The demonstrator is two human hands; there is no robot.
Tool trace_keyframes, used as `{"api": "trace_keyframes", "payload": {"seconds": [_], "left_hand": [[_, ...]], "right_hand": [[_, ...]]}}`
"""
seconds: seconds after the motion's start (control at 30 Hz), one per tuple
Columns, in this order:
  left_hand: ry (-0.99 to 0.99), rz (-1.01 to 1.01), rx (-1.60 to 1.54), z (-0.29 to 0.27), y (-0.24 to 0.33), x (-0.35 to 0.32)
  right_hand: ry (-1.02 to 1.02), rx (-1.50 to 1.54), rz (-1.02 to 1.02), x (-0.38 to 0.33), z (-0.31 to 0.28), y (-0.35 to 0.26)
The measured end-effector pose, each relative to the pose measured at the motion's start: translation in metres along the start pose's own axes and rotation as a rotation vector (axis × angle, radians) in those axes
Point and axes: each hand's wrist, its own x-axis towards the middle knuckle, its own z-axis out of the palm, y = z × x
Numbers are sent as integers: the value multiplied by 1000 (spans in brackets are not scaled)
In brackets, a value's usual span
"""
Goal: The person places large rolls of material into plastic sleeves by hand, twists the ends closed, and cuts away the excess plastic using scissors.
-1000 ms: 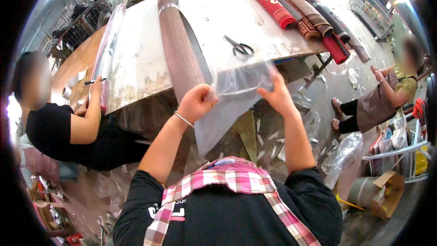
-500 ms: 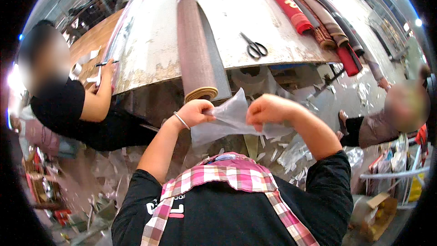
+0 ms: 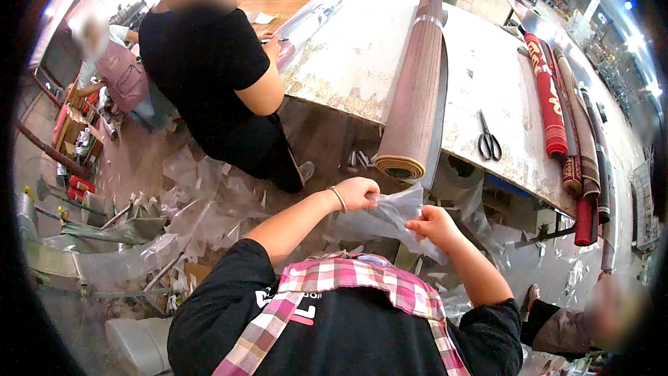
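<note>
A piece of clear plastic film (image 3: 385, 217) is stretched between my hands, low in front of the table. My left hand (image 3: 358, 193), a bangle on its wrist, is closed on the film's left part. On the other side, my right hand (image 3: 436, 227) pinches it between thumb and fingers. Just beyond the film, the near end of a rolled brownish carpet (image 3: 412, 90) juts over the table edge, apart from my hands. Its grey backing shows along the right side, and a pale band circles its far part. Black-handled scissors (image 3: 488, 141) lie on the table to the right.
Several rolled rugs, one red (image 3: 546, 97), lie along the right of the white worktable (image 3: 334, 56). A co-worker in black (image 3: 202, 69) stands at its left, beside plastic film (image 3: 323, 10). Others are at far left and lower right. Plastic scraps (image 3: 202, 202) litter the floor.
My view has swung left, so the table and carpet appear further right. My right hand, earlier raised with fingers bent down beside the film, now pinches it. My left hand keeps its hold.
</note>
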Motion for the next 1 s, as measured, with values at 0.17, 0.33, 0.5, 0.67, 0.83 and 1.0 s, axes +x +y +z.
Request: {"api": "trace_keyframes", "payload": {"seconds": [0.17,0.33,0.5,0.67,0.83,1.0], "left_hand": [[409,83,381,5,-8,-4],[238,-175,-46,22,30,-14],[-171,-427,-813,41,33,-7],[-271,-390,-863,41,53,-6],[-94,-358,-865,35,57,-6],[217,-263,-197,-11,44,-10]], "right_hand": [[-11,66,-79,8,6,-5],[182,-102,-27,21,24,7],[129,-55,-92,11,49,-13],[125,-269,-161,-1,42,1],[141,177,-137,-16,13,24],[452,-92,25,-32,-71,59]]}}
